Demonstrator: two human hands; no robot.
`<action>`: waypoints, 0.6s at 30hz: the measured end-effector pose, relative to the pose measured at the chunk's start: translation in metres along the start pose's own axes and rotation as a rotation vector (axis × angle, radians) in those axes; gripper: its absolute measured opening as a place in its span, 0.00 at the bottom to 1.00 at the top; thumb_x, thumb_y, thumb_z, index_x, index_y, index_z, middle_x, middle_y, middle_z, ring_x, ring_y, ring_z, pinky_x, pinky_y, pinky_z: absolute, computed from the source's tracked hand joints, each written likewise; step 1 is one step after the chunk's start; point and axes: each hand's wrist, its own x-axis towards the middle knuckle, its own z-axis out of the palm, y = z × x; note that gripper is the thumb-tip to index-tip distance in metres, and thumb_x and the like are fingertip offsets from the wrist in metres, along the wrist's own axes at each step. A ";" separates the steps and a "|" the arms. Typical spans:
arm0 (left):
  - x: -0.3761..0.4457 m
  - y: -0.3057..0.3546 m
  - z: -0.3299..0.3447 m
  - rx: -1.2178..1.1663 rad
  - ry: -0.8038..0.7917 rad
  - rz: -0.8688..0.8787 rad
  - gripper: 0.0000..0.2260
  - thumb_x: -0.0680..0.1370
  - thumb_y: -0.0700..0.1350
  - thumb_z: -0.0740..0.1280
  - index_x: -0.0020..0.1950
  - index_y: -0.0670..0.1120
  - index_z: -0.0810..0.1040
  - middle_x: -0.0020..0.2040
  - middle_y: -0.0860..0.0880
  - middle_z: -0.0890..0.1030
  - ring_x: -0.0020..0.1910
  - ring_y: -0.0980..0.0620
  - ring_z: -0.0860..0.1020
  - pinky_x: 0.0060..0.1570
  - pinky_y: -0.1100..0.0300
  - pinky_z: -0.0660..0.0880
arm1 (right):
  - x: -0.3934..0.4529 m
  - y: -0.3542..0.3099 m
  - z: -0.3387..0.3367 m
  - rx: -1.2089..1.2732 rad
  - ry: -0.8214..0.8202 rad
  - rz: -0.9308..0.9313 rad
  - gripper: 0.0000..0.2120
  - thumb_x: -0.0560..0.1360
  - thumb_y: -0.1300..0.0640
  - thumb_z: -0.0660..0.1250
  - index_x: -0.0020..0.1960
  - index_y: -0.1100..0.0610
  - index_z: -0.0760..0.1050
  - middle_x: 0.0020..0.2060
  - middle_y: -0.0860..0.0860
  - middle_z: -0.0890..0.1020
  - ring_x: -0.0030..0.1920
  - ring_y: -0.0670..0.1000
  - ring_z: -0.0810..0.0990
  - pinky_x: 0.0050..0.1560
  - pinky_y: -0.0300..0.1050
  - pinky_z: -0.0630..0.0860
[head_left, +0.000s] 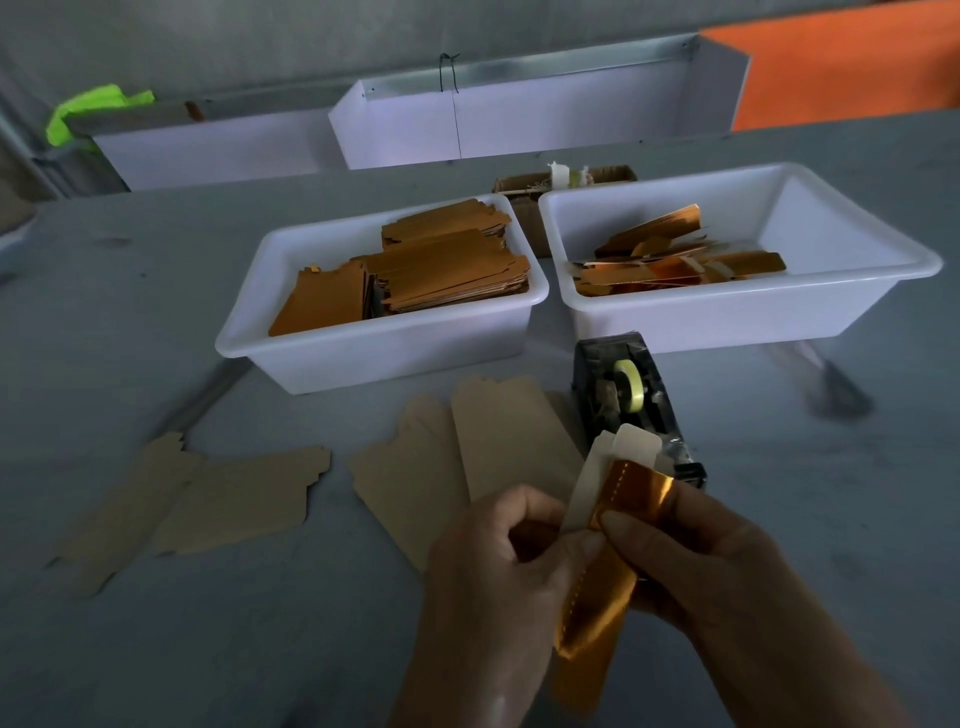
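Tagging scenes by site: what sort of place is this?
Probably a box-assembly station: left bin of flat blanks, right bin of gold pieces, a tape dispenser, and left hand and right hand gripping a gold card.

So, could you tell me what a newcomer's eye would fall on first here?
The shiny gold card gripped by the left hand and right hand at bottom centre stands out first. Behind it sit the left white tub, stacked with flat cards, and the right white tub, a black tape dispenser just before it.
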 end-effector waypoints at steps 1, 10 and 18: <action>-0.001 0.000 0.002 0.011 0.059 0.019 0.05 0.69 0.49 0.75 0.38 0.56 0.80 0.33 0.58 0.82 0.30 0.62 0.79 0.28 0.70 0.72 | 0.000 0.001 0.001 0.009 0.006 0.006 0.10 0.59 0.56 0.70 0.40 0.55 0.83 0.38 0.58 0.85 0.39 0.56 0.85 0.37 0.46 0.82; -0.012 -0.005 0.024 0.802 0.348 0.597 0.02 0.66 0.41 0.71 0.35 0.49 0.82 0.32 0.51 0.74 0.32 0.52 0.74 0.31 0.61 0.69 | 0.001 0.007 0.007 0.050 0.079 0.002 0.06 0.68 0.65 0.70 0.44 0.58 0.82 0.37 0.58 0.85 0.37 0.54 0.85 0.32 0.41 0.80; -0.027 -0.001 0.032 1.366 0.019 0.289 0.12 0.68 0.41 0.60 0.34 0.41 0.83 0.31 0.43 0.73 0.35 0.42 0.74 0.39 0.61 0.65 | 0.001 0.022 0.004 -0.029 0.048 -0.007 0.04 0.73 0.61 0.67 0.42 0.58 0.81 0.42 0.55 0.85 0.47 0.56 0.84 0.40 0.47 0.82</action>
